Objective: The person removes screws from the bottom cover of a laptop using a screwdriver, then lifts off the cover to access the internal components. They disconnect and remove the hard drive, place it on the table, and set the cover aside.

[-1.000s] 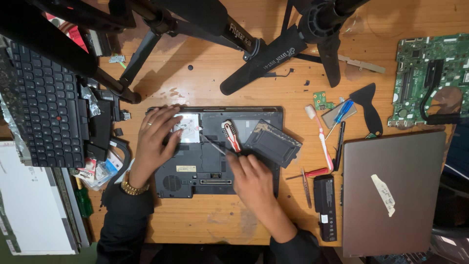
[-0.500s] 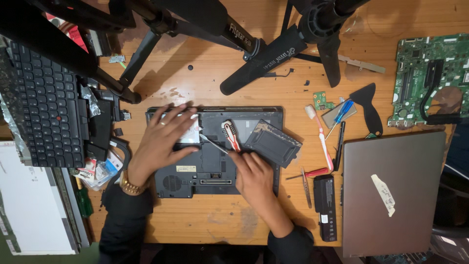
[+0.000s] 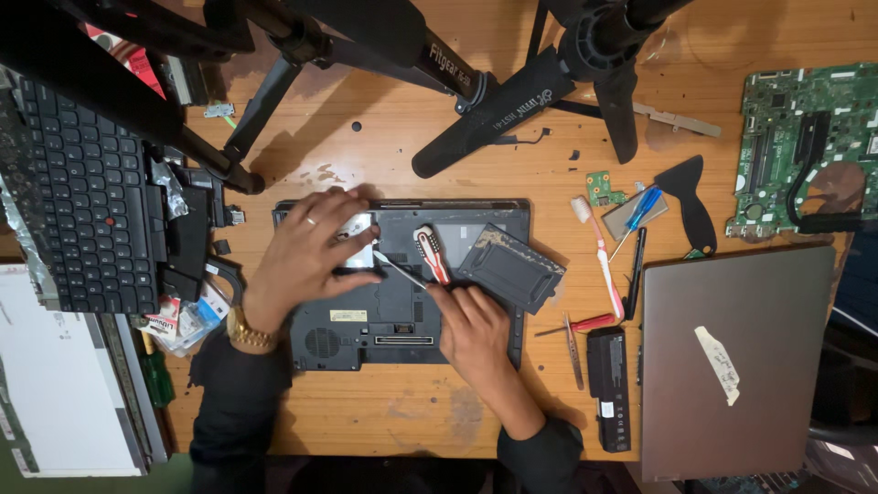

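Black plastic fills the middle of our view: an upturned laptop base [image 3: 402, 302] lies on the wooden table [image 3: 384, 137], and we judge the teardown partly done. A dark access cover [image 3: 508, 267] is already off and rests tilted across the base's right half, and a detached battery [image 3: 609, 388] lies on the table to the right, beside a closed grey laptop [image 3: 736, 357]. What looks left is the silver drive [image 3: 355, 245] in the bay at the upper left of the base, which sits in its slot under our fingers; whether its screws are out we cannot tell. Our left hand [image 3: 306, 256] lies flat over that drive, fingers spread and slightly curled, pressing or bracing it without closing around anything; a ring shows on one finger and a gold watch on the wrist. Our right hand [image 3: 471, 329] comes in from below, fingers pinched shut on a slim metal tool [image 3: 395, 268] whose tip points up and left toward the drive's edge, close to our left fingertips. A red-and-white screwdriver [image 3: 432, 256] lies loose on the base just beside the tool, untouched. Farther right sit a toothbrush [image 3: 599, 252], a black plastic scraper [image 3: 690, 206] and a bare green motherboard [image 3: 805, 146], all well apart from both hands.
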